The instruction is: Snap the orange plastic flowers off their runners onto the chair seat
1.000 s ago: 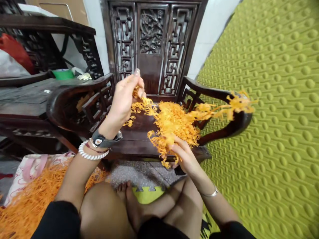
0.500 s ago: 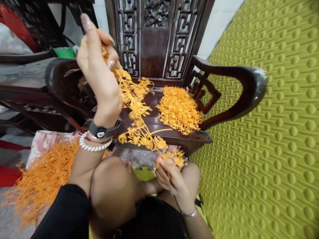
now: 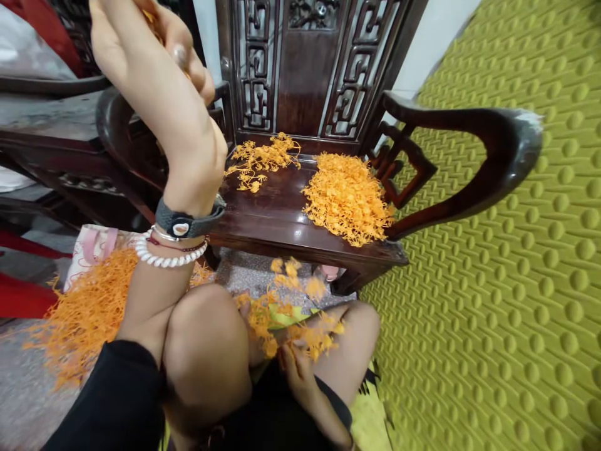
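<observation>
My left hand (image 3: 154,69) is raised high at the upper left, fingers pinched on an orange piece that barely shows. My right hand (image 3: 293,366) is low in my lap, closed on a blurred bunch of orange plastic sprigs (image 3: 282,313). Ahead stands a dark carved wooden chair (image 3: 282,219). On its seat lie a dense pile of orange sprigs (image 3: 347,197) at the right and a looser cluster (image 3: 263,160) at the back left. A watch and a white bead bracelet ring my left wrist.
A large heap of orange sprigs (image 3: 84,313) lies on a pink and white bag (image 3: 91,244) at the left. A green bumpy mat (image 3: 493,282) covers the floor to the right. Dark wooden furniture (image 3: 47,119) stands at the far left.
My left hand rose further up and left. My right hand dropped from the chair's front edge into my lap, drawing the sprig bunch down. The strand stretched between both hands no longer shows.
</observation>
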Demonstrator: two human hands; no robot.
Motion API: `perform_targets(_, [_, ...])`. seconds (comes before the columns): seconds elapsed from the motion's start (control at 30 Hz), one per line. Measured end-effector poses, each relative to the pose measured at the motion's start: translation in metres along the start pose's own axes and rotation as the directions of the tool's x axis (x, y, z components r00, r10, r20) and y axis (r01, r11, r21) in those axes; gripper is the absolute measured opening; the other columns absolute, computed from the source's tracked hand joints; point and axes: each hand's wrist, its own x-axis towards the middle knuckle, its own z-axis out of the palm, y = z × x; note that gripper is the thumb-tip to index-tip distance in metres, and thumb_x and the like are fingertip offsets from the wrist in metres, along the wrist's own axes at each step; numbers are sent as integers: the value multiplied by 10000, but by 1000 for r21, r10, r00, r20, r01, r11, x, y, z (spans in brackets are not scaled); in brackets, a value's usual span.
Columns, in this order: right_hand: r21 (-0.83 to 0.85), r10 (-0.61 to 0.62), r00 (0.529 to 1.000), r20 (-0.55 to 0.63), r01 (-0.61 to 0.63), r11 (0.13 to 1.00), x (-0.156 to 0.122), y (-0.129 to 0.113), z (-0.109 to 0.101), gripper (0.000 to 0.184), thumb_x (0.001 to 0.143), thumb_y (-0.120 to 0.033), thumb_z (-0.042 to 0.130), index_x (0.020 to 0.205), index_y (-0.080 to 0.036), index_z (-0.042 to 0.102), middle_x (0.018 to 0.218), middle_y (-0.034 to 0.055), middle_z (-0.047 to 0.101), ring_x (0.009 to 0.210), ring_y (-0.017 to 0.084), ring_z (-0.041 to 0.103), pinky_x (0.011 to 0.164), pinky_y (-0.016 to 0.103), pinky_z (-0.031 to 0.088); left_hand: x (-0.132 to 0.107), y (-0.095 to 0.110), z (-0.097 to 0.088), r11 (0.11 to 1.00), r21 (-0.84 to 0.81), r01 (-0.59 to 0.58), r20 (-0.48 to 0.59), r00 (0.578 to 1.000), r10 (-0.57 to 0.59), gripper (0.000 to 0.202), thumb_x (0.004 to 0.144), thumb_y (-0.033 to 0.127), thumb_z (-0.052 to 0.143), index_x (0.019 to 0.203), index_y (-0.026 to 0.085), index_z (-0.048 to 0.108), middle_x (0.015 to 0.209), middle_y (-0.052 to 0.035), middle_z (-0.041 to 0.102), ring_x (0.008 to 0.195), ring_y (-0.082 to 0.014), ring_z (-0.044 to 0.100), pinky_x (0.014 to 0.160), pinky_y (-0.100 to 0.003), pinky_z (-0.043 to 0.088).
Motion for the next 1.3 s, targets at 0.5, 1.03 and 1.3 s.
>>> perform_targets(0.5, [-299,-412,877,-246,336,893,39,-53,-71,387,944,-440,322,700,-230,536,622,39,524,601,195,521,607,354,431,-81,-117,13,852,515,-98,784,455,-422,373,995,188,220,827,164,552,896,-49,654,820,-105,611,702,-225,487])
perform_targets(1.03, [123,24,931,-365,22,992,21,-61,-89,503,916,-549,395,547,-207,379,493,-30,318,443,110,302,457,280,263,-134,-179,19,775,396,-492,909,90,-406,269,811,206,600,1072,145,627,1256,-133,597,1249,-337,419,1049,-563,261])
perform_targets(1.3, [240,61,942,-331,21,970,34,-70,-86,511,894,-540,426,516,-215,314,463,-47,251,438,100,255,462,271,232,-136,-132,15,873,334,-357,938,33,-345,268,911,304,490,1103,137,573,1200,-120,611,1172,-221,525,1040,-375,366])
